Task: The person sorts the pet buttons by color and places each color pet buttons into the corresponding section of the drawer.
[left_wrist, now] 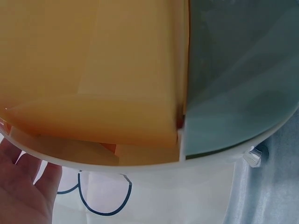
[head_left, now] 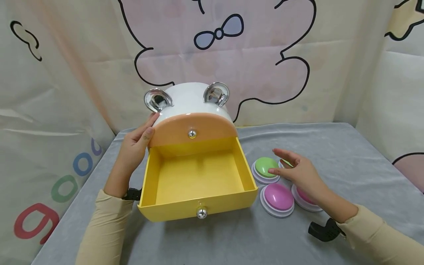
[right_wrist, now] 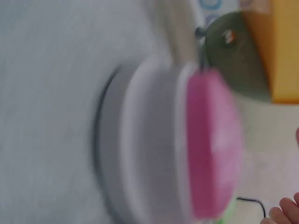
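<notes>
Grey cloth (head_left: 225, 239) spans the lower frame. Mid-frame, a white box (head_left: 188, 96) (yellow drawer (head_left: 198, 175) pulled out) is gripped by the left hand (head_left: 135, 147); at right, the right hand (head_left: 301, 171), fingers parted and empty, hovers over round buttons (head_left: 279, 197).

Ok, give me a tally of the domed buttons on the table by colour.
Green buttons: 2, one mostly hidden behind the right hand
Pink buttons: 2, one partly covered
Total: 4
</notes>
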### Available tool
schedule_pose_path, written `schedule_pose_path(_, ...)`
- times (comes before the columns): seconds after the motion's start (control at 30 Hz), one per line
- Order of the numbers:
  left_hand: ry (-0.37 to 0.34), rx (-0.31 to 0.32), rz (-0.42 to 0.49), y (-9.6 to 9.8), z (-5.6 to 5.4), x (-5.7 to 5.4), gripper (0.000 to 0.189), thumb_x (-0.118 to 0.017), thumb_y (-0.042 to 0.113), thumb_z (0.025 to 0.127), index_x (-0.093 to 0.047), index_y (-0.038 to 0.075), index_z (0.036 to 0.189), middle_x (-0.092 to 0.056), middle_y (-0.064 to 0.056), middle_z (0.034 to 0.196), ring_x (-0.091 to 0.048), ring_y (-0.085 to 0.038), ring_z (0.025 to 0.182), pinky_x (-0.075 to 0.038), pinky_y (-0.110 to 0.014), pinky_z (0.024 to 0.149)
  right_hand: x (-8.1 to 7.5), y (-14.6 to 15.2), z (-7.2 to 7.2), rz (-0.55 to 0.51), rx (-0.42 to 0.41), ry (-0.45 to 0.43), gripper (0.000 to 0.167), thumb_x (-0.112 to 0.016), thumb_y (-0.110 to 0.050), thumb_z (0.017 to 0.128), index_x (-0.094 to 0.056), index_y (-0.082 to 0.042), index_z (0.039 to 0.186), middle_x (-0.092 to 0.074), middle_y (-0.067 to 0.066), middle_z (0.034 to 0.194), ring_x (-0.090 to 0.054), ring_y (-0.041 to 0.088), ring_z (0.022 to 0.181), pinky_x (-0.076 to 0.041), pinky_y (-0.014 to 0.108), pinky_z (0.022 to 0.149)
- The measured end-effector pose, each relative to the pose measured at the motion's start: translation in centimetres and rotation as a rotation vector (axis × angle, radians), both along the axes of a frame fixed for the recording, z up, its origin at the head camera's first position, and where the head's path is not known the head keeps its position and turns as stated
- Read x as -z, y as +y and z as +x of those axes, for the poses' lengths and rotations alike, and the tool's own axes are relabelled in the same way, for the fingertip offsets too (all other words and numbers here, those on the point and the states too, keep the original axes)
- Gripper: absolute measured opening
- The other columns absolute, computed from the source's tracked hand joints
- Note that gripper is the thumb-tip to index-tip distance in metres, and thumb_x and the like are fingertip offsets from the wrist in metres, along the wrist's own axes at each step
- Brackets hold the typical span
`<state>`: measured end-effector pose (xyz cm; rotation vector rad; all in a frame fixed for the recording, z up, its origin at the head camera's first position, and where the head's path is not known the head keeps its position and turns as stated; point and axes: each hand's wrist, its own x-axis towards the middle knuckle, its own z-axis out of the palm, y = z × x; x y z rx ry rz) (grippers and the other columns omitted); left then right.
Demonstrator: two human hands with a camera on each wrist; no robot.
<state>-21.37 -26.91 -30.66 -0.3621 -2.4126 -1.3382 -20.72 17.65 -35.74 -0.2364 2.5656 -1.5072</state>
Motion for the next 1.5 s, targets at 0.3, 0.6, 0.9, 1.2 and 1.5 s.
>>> schedule_pose_path(0.3,-0.010,0.001,-0.014,0.1,0.1,0.0,0.043,-0.043,0.036,0.107,-0.045,0.030,0.149,-0.037,0.006,0.159,-0.029,-0.009,0.151,-0.032,-0.037,0.120,2.1,0.3,-1.7,0.022,-0.003,-0.020,0.097,-0.082,-0.029,0.082,-0.026,-0.001,0.156,-0.031,0.020,0.161,-0.031,0.038,0.149,-0.032,0.045,0.117)
schedule_pose_path(0.6,-0.014,0.006,0.010,0.1,0.1,0.0,0.044,-0.043,0.034,0.107,-0.045,0.026,0.149,-0.037,0.006,0.159,-0.029,-0.007,0.150,-0.032,-0.028,0.120,3.2,-0.7,-3.0,0.135,-0.025,-0.043,0.107,-0.083,-0.032,0.080,-0.018,0.007,0.155,-0.025,0.029,0.160,-0.026,0.046,0.148,-0.029,0.056,0.120)
schedule_pose_path(0.9,-0.028,0.004,0.022,0.4,0.2,-0.3,0.043,-0.044,0.032,0.107,-0.045,0.026,0.149,-0.038,0.008,0.158,-0.029,-0.008,0.151,-0.031,-0.035,0.121,3.4,-1.6,-2.6,0.275,-0.020,-0.005,0.100,-0.084,-0.035,0.079,-0.031,0.008,0.151,-0.036,0.032,0.153,-0.036,0.048,0.141,-0.033,0.063,0.115)
schedule_pose_path(1.2,-0.018,0.006,0.008,0.3,0.3,0.0,0.043,-0.044,0.033,0.107,-0.045,0.026,0.149,-0.038,0.005,0.158,-0.029,-0.008,0.150,-0.033,-0.031,0.120,1.5,-1.7,-2.2,0.221,0.061,0.018,0.098,-0.084,-0.039,0.078,-0.035,0.000,0.153,-0.039,0.025,0.155,-0.042,0.043,0.138,-0.040,0.056,0.113)
schedule_pose_path(1.5,0.000,0.014,0.015,0.2,0.1,-0.1,0.043,-0.044,0.034,0.107,-0.045,0.026,0.149,-0.037,0.004,0.159,-0.028,-0.010,0.151,-0.031,-0.028,0.121,-5.9,-2.8,-1.7,0.068,0.087,0.109,0.096,-0.083,-0.044,0.079,-0.034,-0.014,0.156,-0.039,0.007,0.159,-0.042,0.032,0.144,-0.041,0.046,0.115)
